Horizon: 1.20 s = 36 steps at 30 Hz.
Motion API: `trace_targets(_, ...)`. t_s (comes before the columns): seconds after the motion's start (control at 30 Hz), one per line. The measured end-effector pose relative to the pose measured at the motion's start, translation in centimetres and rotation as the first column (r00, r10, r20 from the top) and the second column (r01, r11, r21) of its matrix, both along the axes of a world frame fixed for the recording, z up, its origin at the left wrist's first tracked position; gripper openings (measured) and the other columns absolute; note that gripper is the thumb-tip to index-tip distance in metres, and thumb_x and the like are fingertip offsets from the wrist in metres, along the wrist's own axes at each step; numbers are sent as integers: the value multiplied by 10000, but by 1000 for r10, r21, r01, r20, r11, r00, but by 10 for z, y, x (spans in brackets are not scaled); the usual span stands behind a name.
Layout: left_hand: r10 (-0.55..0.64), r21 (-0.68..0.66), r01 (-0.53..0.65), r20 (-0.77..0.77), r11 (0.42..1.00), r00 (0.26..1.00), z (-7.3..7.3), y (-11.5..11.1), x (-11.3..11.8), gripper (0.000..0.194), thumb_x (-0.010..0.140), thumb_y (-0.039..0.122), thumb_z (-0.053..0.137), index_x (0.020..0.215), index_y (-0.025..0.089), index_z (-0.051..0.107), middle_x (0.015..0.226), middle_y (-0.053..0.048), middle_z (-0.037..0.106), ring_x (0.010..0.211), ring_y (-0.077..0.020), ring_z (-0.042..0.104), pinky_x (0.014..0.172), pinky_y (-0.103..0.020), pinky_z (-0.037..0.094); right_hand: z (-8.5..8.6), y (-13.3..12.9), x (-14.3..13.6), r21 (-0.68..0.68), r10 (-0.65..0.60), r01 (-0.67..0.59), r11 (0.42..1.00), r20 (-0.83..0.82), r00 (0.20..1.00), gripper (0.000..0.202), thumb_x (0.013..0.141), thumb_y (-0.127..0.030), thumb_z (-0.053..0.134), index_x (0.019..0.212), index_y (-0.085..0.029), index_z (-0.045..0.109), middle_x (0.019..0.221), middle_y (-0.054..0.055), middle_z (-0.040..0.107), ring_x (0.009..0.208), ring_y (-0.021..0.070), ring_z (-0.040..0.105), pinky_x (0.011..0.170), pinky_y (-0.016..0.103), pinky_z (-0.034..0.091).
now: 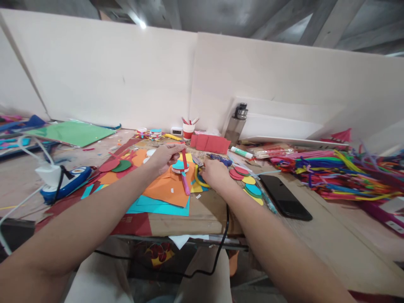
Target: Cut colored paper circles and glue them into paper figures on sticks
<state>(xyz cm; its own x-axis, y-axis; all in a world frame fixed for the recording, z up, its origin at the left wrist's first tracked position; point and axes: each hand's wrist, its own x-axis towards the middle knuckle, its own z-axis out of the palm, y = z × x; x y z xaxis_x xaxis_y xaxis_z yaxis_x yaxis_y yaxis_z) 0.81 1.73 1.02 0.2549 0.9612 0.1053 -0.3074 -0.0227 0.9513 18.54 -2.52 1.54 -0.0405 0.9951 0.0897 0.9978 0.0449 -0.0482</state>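
My left hand [166,159] is closed in a pinch on the upper end of a narrow red paper strip [184,162]. The strip runs down across a small paper drum [179,167] with a blue top and white side. A pink stick [185,185] sticks out of the drum toward me. My right hand [216,173] is closed over yellow-handled scissors [199,179], its fingers partly hiding them. Beneath lie orange paper sheets [167,189] and blue sheets [158,207]. Just beyond the right hand is a blue tool [222,160], partly hidden.
Coloured paper discs [252,189] and a black phone [284,197] lie right. Pipe cleaners [322,172] heap farther right. Behind stand a cup [188,130], folded red paper [211,143] and a bottle [236,126]. A blue boat-shaped object with a charger [49,174] sits left. A black cable [221,248] hangs over the edge.
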Motion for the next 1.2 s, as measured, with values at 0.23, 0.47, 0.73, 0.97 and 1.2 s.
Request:
trace_targets(0.23,-58,-32,59,36,998,998,-1,-2,3,277,669,332,791,723,87,675,539,42,413,443,-11,290,371,-134,149,2,-4,-1,160,53,-53,986,7,999,243,858,-282,594,1021,-130,691,1040,189,707,962,313,682,775,386,509)
trace_targets(0.47,-49,29,53,-128,998,991,-1,-8,7,333,648,408,798,717,107,671,486,67,358,432,-18,250,401,-165,146,0,2,0,533,477,-88,842,-657,584,170,866,-299,577,941,-167,653,880,55,692,772,153,635,719,275,500)
trace_targets(0.73,-16,182,101,-419,978,908,-3,-16,12,383,659,497,765,694,127,671,488,66,371,468,-36,272,451,-188,211,1,1,-1,364,373,-97,926,-844,386,235,801,-398,614,846,-173,664,687,5,634,639,135,574,596,255,467)
trace_targets(0.97,-31,185,132,-468,974,883,0,-21,14,347,677,472,746,699,141,645,500,60,408,452,-41,305,446,-192,222,-4,4,-1,344,355,-105,933,-835,421,213,794,-376,601,726,-177,634,602,-15,599,565,117,530,549,238,431)
trace_targets(1.2,-155,114,235,-477,965,865,-2,-21,15,319,696,435,741,665,131,650,474,31,449,436,-50,362,437,-192,216,0,4,5,357,334,-21,934,-850,407,206,790,-366,587,710,-177,608,576,-28,568,498,99,482,481,222,385)
